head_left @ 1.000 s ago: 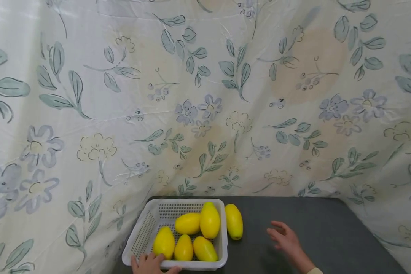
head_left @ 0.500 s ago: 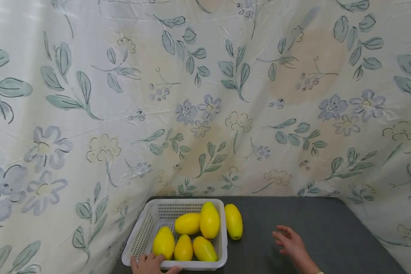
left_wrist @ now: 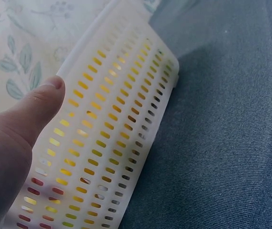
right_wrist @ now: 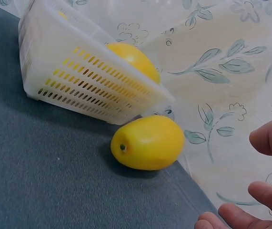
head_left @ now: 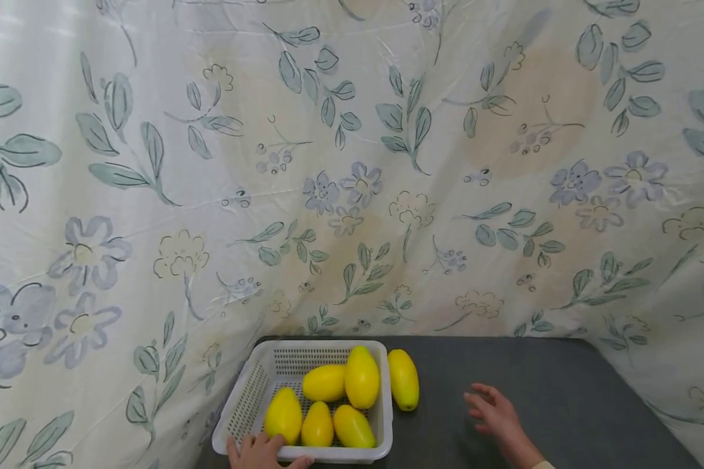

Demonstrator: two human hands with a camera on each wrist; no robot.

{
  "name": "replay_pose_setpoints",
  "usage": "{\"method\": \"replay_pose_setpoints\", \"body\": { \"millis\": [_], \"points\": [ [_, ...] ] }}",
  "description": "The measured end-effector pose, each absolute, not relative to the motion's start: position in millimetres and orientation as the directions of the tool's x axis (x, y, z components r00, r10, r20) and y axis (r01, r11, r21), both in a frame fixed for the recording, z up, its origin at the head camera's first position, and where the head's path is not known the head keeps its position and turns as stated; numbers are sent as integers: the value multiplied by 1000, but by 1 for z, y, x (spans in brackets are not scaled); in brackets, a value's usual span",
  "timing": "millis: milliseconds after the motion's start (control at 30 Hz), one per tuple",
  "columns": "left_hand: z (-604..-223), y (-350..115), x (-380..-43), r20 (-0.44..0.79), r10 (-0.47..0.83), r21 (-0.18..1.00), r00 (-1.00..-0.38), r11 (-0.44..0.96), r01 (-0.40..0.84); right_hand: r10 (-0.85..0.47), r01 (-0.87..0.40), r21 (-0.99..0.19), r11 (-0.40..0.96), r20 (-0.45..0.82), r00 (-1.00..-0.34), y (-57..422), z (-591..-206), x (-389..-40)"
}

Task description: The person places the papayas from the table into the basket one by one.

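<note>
In the head view a white perforated plastic basket (head_left: 385, 417) holds several smooth yellow fruits (head_left: 362, 378), oval and mango-like. My left hand (head_left: 263, 451) grips its front rim near the left corner. The left wrist view has the thumb (left_wrist: 38, 107) against the outer side of the basket wall (left_wrist: 112, 114), with reddish fingers showing through the slots. One more yellow fruit (head_left: 404, 380) lies on the table just outside the basket's right side; its small dark stem end faces the right wrist camera. My right hand (head_left: 495, 417) hovers to the right of that fruit, fingers loosely bent and holding nothing.
A dark grey table (head_left: 540, 384) carries the basket at its left side. Floral cloth (head_left: 352, 163) hangs behind the table and along both its sides, close to the basket's back and left.
My right hand has shifted slightly right, away from the loose fruit. The left hand keeps its place on the rim, and basket and fruits stay put.
</note>
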State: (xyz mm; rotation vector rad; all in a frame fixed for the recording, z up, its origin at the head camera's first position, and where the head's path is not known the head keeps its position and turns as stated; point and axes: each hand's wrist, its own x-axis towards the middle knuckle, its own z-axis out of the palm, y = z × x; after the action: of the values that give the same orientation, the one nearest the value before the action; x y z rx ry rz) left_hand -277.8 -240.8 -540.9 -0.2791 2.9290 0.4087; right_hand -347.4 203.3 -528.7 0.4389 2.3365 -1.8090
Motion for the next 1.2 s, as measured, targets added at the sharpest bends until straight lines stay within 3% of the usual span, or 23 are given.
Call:
{"method": "replay_pose_setpoints", "body": {
  "millis": [600, 833, 1200],
  "points": [
    [-545, -250, -276, -137, -131, 339, -982, 925, -171, 107, 285, -919, 273, -265, -958, 124, -545, -402],
    [-542, -247, -277, -125, -150, 295, -981, 938, -181, 84, 239, -913, 331, -224, -971, 108, -552, -415],
    [-545, -250, -276, -159, -144, 275, -977, 944, -184, 160, 294, -866, 404, -250, -955, 89, -566, -426]
  ]
}}
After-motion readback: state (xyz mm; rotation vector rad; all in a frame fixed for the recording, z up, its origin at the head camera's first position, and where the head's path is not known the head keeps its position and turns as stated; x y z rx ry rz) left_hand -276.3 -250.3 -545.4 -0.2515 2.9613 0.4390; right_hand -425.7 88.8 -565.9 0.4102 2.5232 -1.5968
